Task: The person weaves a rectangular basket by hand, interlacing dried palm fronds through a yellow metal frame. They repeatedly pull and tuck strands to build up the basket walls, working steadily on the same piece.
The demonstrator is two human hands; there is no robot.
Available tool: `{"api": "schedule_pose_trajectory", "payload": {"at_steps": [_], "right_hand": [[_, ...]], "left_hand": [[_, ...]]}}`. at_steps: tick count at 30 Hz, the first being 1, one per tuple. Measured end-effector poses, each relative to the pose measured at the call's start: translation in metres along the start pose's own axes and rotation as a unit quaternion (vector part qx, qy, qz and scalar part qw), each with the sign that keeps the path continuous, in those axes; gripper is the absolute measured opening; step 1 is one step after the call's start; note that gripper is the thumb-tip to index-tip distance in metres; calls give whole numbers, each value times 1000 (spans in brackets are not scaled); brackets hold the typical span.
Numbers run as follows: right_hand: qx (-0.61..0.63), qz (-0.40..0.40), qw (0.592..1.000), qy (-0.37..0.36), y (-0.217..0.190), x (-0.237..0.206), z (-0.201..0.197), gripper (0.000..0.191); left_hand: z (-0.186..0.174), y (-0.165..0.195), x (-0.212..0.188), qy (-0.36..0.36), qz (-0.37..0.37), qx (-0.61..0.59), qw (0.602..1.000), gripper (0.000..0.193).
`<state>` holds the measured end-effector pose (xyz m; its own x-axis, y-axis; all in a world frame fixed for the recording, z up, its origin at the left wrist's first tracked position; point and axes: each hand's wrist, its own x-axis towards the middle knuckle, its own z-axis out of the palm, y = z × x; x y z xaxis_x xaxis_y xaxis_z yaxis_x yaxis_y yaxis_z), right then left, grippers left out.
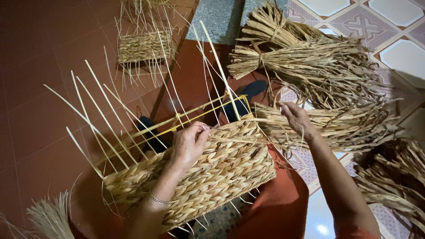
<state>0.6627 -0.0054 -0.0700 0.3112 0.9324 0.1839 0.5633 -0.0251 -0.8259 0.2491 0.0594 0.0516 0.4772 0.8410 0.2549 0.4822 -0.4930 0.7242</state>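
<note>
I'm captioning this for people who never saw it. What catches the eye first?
The half-woven basket at centre, pale stakes fanning up from it. The left hand pinches a strand at its rim; the right hand reaches into a bundle of dried fibre on the right.

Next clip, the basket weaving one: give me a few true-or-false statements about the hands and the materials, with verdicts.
1. The left hand rests on the half-woven straw basket. True.
2. The right hand holds scissors. False: it grips dried fibre strands.
3. Pale upright stakes rise from the basket's rim. True.
4. The tied bundles of dried fibre lie on a table. False: they lie on the floor.
</note>
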Motion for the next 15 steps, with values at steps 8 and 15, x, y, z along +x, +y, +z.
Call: {"api": "schedule_pose_trajectory", "payload": {"at_steps": [8,15], "right_hand": [[-194,-229,953,29,-96,-37,-21,22],[-192,-174,931,-257,-211,-77,37,38]], "left_hand": [[14,12,-35,164,187,-123,961,15],[62,32,-46,35,125,-273,953,20]]}}
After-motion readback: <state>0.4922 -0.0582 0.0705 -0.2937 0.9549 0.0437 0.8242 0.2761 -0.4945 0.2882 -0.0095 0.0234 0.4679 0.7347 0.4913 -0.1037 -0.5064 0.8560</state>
